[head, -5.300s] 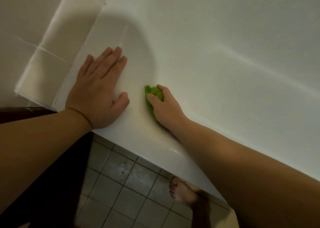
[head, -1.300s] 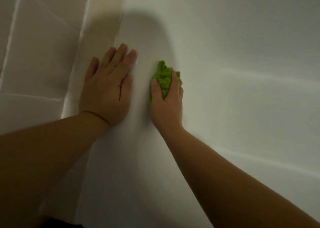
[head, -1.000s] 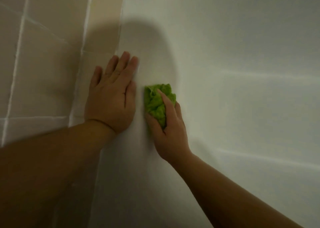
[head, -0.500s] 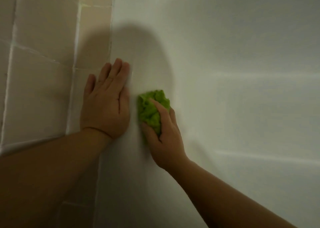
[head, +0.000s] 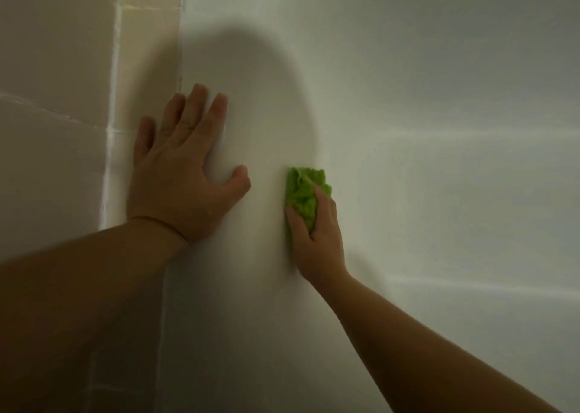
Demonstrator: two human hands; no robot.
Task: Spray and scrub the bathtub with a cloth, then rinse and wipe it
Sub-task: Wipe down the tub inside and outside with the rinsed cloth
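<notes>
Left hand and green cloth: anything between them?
Nothing. In the head view only bare white bathtub surface separates the left hand, resting flat, from the green cloth held by the right hand.

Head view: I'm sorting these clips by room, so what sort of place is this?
Most likely a bathroom. A smooth white bathtub surface meets beige wall tiles with pale grout, and the right hand presses a green cloth against the tub while the left hand rests flat.
</notes>
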